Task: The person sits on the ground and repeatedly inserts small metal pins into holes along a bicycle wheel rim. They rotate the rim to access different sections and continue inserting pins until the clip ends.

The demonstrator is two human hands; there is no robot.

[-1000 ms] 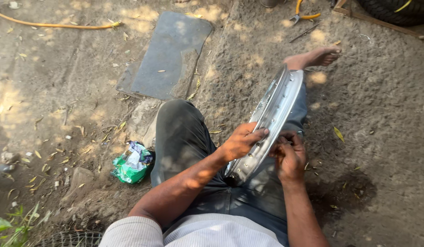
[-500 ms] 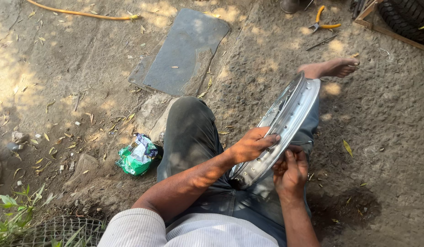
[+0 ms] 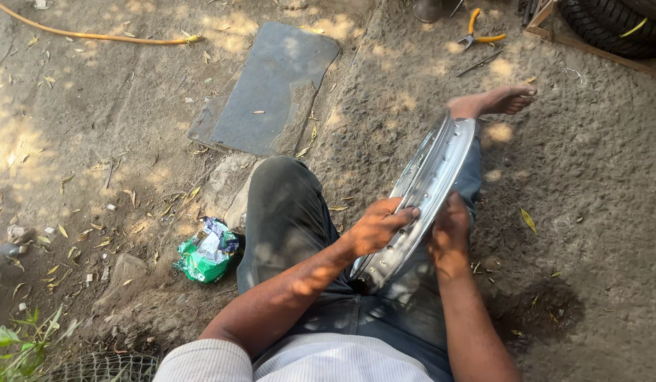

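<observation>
We see a crumpled green and white packet (image 3: 208, 251) lying on the dirt just beside the bent left knee, its printed face creased and half folded under. Above it a flat dark grey slab (image 3: 268, 88) rests at a slant on the ground (image 3: 589, 177), and a yellow hose (image 3: 88, 34) runs along the top left edge. Yellow-handled pliers (image 3: 478, 31) lie near the top, close to a black tyre (image 3: 611, 25) in the corner, and a patch of wire mesh (image 3: 105, 366) shows at the bottom left. The ground is bare, packed earth strewn with dry leaves and dappled with sunlight. We find the silver wheel rim (image 3: 430, 187) propped on edge across the lap, running from the waist toward the bare foot (image 3: 494, 100). The left hand (image 3: 377, 225) lies over its inner channel with fingers curled onto the metal, and the right hand (image 3: 449, 233) clasps the outer edge from the other side.
</observation>
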